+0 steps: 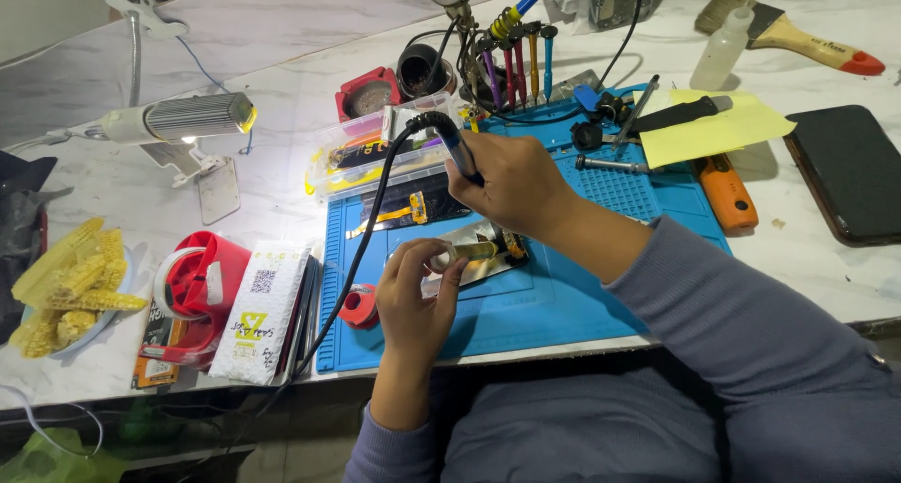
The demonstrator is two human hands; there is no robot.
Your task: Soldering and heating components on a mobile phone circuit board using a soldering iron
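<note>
A white marble-patterned worktable carries a blue rubber repair mat, on which an opened smartphone with a shiny metal back lies flat, directly below both hands of a person in grey-blue sleeves. The right hand is closed in a pen-style grasp around a slim blue-and-black soldering iron with a black cable, its handle rising from the top of the fist and its working end hidden behind the hand, just above the phone's upper edge; the cable arcs away left and down over the mat's front edge. The left hand pinches a small ring-shaped roll of clear tape between thumb and fingertips, holding it just over the phone's left half, close beside the right hand. Left of the mat stand a red tape dispenser and a white printed packet, with a lit silver clip-on lamp behind them. A clear plastic parts box sits at the mat's top left corner, a rack of coloured screwdrivers beyond it. To the right lie a yellow sheet of paper, an orange-handled tool and a wooden-handled paintbrush.
</note>
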